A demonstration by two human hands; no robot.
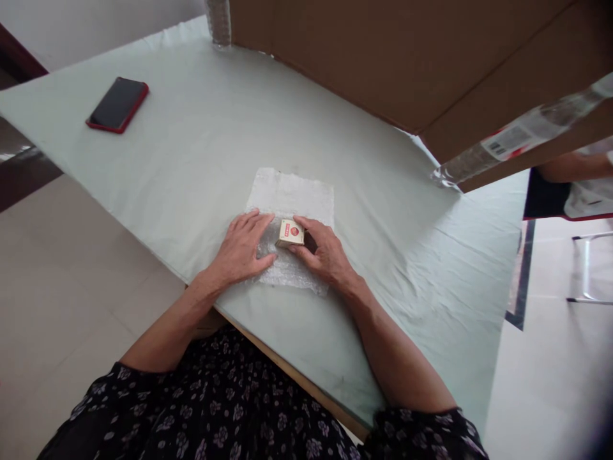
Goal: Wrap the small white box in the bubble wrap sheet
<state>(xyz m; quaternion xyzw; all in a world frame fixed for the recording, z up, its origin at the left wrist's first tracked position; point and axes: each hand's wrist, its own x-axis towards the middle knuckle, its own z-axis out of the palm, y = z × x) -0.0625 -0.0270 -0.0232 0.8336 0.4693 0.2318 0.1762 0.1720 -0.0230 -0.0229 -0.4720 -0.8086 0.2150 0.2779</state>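
A small cream-coloured box (290, 232) with a red label and a round red mark is between my hands, over a sheet of bubble wrap (292, 193). My right hand (325, 250) grips the box from its right side, thumb at the near edge and fingers at the far edge. On the left, my left hand (244, 249) rests on the bubble wrap with thumb and fingers spread, a short gap away from the box. The bubble wrap lies flat on the pale green cloth, partly covered by both hands.
A large brown cardboard box (364, 57) with clear tape stands at the back right of the cloth-covered table (191, 140). A phone in a red case (119, 105) lies at the far left. Another person's arm (575, 167) shows at the right edge, above a metal-framed stool (587, 268).
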